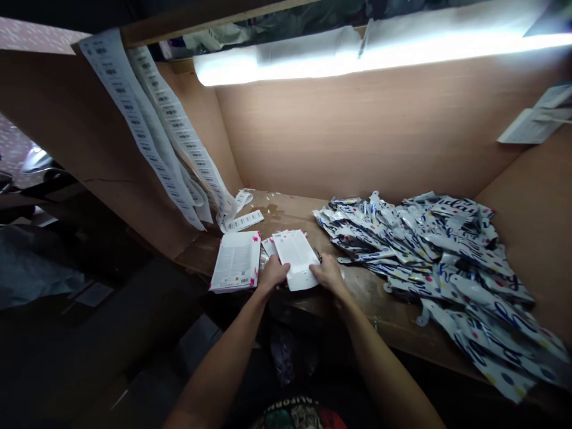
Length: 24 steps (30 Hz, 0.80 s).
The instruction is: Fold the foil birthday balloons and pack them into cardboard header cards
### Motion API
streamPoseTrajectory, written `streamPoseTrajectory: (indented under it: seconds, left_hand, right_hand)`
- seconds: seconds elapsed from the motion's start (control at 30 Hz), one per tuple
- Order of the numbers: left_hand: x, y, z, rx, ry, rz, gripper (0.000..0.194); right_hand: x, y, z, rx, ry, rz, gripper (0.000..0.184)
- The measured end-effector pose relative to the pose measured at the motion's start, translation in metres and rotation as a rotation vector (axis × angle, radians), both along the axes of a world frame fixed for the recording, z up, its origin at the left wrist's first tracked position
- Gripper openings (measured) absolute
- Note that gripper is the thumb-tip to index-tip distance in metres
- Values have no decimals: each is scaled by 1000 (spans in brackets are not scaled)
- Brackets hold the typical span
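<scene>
Between my two hands is a white flat carton with a small flap at its near end and small print at its far end. My left hand pinches its left edge near the flap, thumb on top. On the opposite edge, my right hand grips with the thumb over the surface; its other fingers are mostly hidden. Partly beneath the carton lie more white pieces with pink print. Just left of my left hand sits a neat stack of printed white cartons with pink patterned edges.
A large heap of dotted foil packages with dark lettering covers the right of the bench. Long barcode label strips hang at the left and curl onto the bench. A bright tube light runs overhead; a white socket box is on the right wall.
</scene>
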<state>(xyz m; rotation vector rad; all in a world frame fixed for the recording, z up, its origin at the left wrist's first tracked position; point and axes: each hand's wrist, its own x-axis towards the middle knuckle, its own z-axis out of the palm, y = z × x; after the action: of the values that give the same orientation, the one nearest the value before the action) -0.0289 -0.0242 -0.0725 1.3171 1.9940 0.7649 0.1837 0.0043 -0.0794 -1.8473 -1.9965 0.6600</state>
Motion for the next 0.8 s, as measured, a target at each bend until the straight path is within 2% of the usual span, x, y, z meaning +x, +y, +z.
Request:
streamPoseTrajectory:
  seconds: [0.1, 0.27, 0.33, 0.43, 0.53, 0.6, 0.63, 0.7, 0.77, 0.8]
  left_hand:
    - [0, 3, 0, 4, -91, 27, 29]
    - [5, 4, 1, 71, -279, 123, 60]
    - [11, 3, 5, 106, -356, 110, 57]
    - [23, -7, 20, 177, -461, 28, 42]
    - [29, -27, 41, 358, -491, -115, 42]
    - [28, -43, 55, 538, -377, -158, 37]
    - [25, -50, 61, 626, -283, -182, 31]
    - [17, -64, 72, 771, -95, -333, 18]
    - [13, -72, 82, 845, 20, -659, 9]
    - [12, -75, 86, 850, 44, -830, 7]
  right_hand:
    - [1, 2, 2, -12, 46, 7, 35]
    - [-1, 0, 2, -18, 147, 19, 31]
    - [0, -2, 4, 0, 204, 18, 30]
    - [10, -4, 13, 66, 314, -12, 35]
    - [33, -16, 30, 157, 427, -58, 46]
    - [53, -31, 44, 178, 597, -151, 54]
    - [63, -41, 50, 133, 728, -188, 58]
    - [80, -63, 62, -82, 1011, -171, 65]
    - [91, -85, 72, -350, 1160, -35, 64]
    - [93, -94, 76, -430, 1183, 14, 61]
